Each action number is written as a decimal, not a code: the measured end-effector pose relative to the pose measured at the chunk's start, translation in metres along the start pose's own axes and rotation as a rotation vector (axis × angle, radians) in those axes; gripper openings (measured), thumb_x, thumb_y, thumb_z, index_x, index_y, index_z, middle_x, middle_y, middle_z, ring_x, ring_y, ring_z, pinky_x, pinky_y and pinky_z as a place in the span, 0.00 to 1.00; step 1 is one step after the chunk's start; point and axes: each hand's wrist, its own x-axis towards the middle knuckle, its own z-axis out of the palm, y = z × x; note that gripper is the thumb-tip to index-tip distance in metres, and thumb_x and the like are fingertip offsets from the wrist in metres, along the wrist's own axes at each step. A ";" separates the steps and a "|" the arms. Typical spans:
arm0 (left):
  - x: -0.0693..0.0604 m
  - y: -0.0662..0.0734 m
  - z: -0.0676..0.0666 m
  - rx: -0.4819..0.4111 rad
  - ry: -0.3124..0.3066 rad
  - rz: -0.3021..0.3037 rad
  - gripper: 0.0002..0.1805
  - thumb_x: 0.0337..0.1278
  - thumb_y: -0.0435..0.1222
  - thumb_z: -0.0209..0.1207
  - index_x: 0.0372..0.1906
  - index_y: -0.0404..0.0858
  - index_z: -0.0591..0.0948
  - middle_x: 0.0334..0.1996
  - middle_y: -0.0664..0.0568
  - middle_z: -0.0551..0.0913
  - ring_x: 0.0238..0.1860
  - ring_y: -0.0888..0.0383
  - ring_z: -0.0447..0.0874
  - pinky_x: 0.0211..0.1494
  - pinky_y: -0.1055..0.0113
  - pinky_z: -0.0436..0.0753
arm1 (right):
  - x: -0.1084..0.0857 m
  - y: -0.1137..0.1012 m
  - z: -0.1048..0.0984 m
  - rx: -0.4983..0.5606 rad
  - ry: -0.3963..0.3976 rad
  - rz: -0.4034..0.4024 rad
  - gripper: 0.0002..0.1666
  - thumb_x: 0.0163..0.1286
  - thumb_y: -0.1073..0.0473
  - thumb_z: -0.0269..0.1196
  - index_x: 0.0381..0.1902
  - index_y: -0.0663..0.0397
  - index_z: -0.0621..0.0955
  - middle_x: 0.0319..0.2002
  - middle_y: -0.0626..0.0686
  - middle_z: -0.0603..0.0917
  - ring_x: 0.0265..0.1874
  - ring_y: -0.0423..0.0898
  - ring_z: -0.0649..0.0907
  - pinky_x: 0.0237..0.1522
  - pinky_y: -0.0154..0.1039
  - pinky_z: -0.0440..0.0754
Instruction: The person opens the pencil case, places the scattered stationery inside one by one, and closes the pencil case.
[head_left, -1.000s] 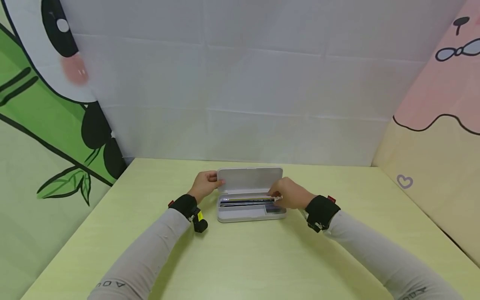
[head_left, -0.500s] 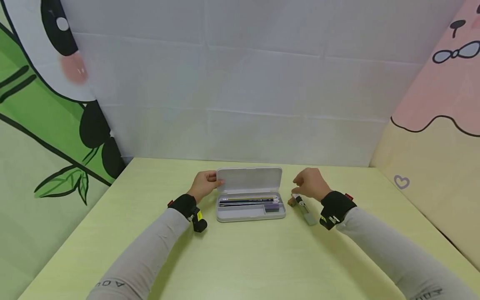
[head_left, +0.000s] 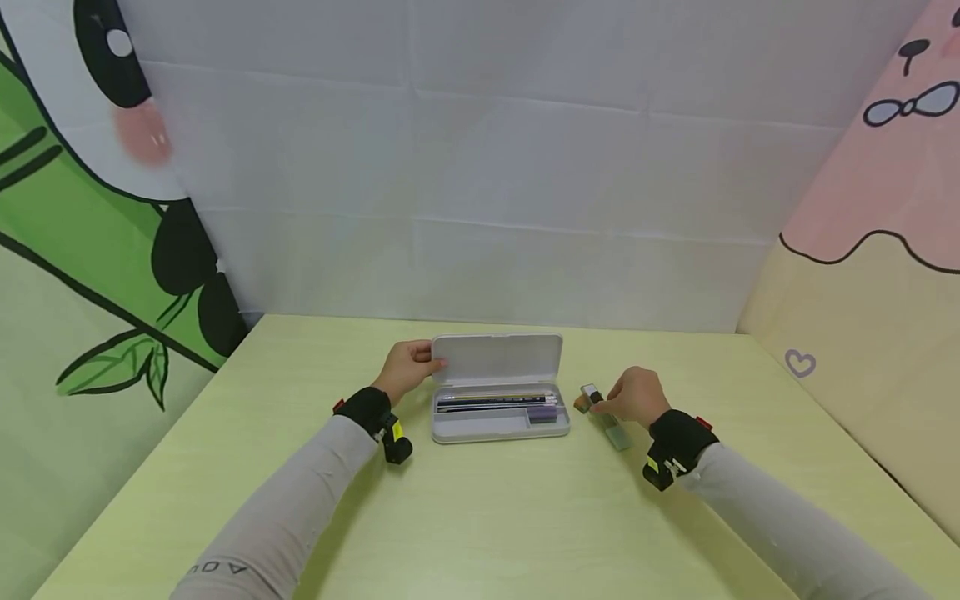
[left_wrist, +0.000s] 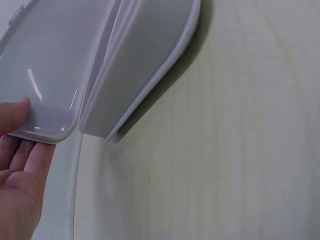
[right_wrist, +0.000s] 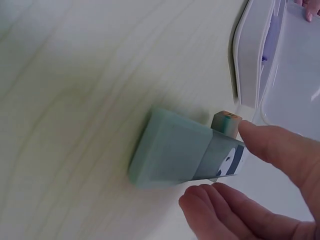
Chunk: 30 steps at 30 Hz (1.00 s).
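Observation:
A white pencil case point(head_left: 487, 435) lies opened on the table, with several dark pencils point(head_left: 487, 403) and a purple block point(head_left: 542, 414) inside. My left hand point(head_left: 406, 368) holds the left edge of its raised lid point(head_left: 498, 358); in the left wrist view the thumb is on the lid's inner face and the fingers are behind it. To the right of the case, my right hand point(head_left: 636, 396) reaches down over a pale green eraser point(right_wrist: 172, 147) in a printed sleeve. Thumb and fingers are on either side of the eraser, which still lies on the table.
Beside the eraser's sleeved end is a small brown block point(right_wrist: 227, 123), close to the case's right side. The pale yellow table point(head_left: 465, 525) meets a white cloth backdrop point(head_left: 480, 208), with printed cartoon panels at left and right.
My right hand has left the right end of the case, moved to the right and come down around the eraser. The left hand stays on the lid.

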 end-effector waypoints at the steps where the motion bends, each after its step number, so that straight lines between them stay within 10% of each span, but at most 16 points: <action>1: 0.000 0.000 0.000 -0.002 -0.001 -0.002 0.23 0.59 0.31 0.62 0.59 0.30 0.77 0.55 0.35 0.81 0.58 0.43 0.80 0.59 0.57 0.81 | 0.000 0.000 0.000 0.005 -0.003 -0.003 0.16 0.49 0.55 0.75 0.24 0.66 0.88 0.24 0.60 0.88 0.30 0.55 0.83 0.37 0.47 0.82; 16: 0.002 0.000 0.000 0.000 -0.005 -0.002 0.23 0.59 0.31 0.62 0.59 0.30 0.77 0.55 0.36 0.81 0.59 0.43 0.80 0.60 0.55 0.81 | 0.006 -0.010 -0.009 0.022 -0.061 -0.025 0.12 0.50 0.59 0.73 0.23 0.65 0.88 0.19 0.57 0.86 0.17 0.44 0.80 0.24 0.34 0.77; 30: 0.002 -0.003 0.001 -0.011 -0.008 0.020 0.22 0.59 0.31 0.62 0.58 0.30 0.78 0.54 0.35 0.82 0.55 0.46 0.83 0.53 0.63 0.84 | 0.031 -0.045 -0.041 -0.051 -0.133 -0.259 0.12 0.50 0.54 0.74 0.22 0.58 0.89 0.20 0.55 0.87 0.18 0.47 0.83 0.23 0.38 0.81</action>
